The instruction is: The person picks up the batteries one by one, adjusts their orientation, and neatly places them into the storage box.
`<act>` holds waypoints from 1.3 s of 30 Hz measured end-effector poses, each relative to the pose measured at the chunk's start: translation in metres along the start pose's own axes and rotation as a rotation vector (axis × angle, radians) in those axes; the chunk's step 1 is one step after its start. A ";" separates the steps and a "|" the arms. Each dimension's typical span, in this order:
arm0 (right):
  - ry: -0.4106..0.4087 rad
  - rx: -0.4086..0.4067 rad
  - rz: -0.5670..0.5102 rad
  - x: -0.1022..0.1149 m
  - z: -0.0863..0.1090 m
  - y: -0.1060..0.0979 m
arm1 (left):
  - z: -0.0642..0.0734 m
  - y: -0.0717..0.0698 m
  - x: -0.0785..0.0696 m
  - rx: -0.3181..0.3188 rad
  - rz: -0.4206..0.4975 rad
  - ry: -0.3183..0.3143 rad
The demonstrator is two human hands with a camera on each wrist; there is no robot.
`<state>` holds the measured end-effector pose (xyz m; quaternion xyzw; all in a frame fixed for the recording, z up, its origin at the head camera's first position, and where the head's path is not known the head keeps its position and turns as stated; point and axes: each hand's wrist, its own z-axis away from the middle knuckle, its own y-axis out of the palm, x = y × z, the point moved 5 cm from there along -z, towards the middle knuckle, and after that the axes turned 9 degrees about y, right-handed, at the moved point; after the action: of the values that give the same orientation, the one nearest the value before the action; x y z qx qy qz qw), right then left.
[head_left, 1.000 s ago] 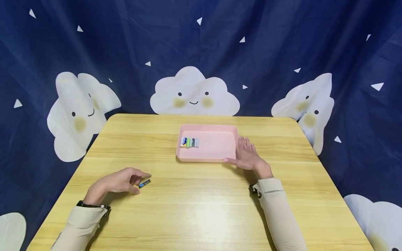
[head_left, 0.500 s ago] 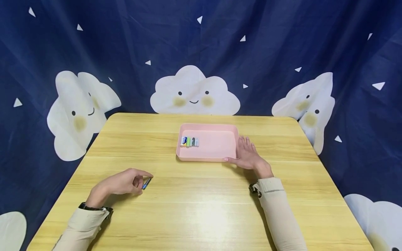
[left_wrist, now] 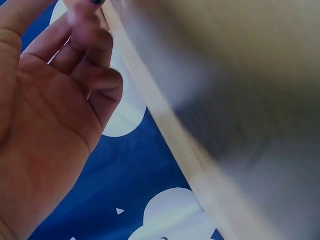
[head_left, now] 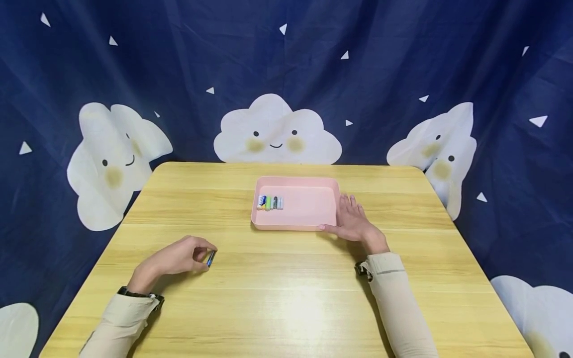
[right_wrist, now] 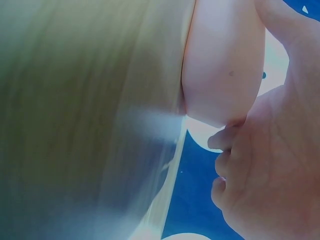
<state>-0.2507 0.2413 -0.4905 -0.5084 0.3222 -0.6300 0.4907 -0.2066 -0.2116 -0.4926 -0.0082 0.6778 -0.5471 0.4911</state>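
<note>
My left hand (head_left: 181,256) pinches a slim blue and black battery (head_left: 211,258) between thumb and fingers, over the left part of the table. Only a small dark tip of the battery (left_wrist: 98,1) shows at the top of the left wrist view. A shallow pink tray (head_left: 309,227) lies farther back, and along its left side several batteries (head_left: 270,203) stand in a row, in white, blue, green, dark and pale tones. With fingers straight, my right hand (head_left: 355,221) rests against the tray's right front corner, thumb along the front rim. The right wrist view shows that hand (right_wrist: 272,160) beside the tray's outer wall (right_wrist: 222,65).
A light wooden table (head_left: 268,308) with rounded far corners carries everything. Right behind its far edge hangs a dark blue curtain (head_left: 179,59) printed with white clouds and small triangles. Long beige sleeves (head_left: 398,303) cover both forearms, with dark bands at the wrists.
The battery lay flat beside my left fingers; now it is pinched between thumb and fingers and turned more upright. My left hand has shifted slightly right. The right hand and tray stay put.
</note>
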 end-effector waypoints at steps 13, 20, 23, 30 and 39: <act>0.003 -0.019 0.047 0.000 -0.001 -0.001 | -0.030 -0.019 -0.016 -0.164 -0.027 0.060; -0.001 -0.034 0.059 0.000 -0.002 -0.002 | -0.062 -0.036 -0.030 -0.278 -0.006 0.084; -0.005 -0.037 0.056 0.002 -0.002 -0.002 | -0.073 -0.039 -0.031 -0.301 0.008 0.081; 0.005 -0.032 0.064 0.003 -0.003 -0.002 | -0.094 -0.043 -0.029 -0.335 0.058 0.078; 0.005 -0.037 0.058 0.003 -0.003 -0.001 | -0.123 -0.049 -0.027 -0.385 0.128 0.107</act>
<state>-0.2540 0.2389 -0.4892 -0.5066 0.3495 -0.6107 0.4983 -0.3014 -0.1264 -0.4487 -0.0297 0.7941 -0.3747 0.4777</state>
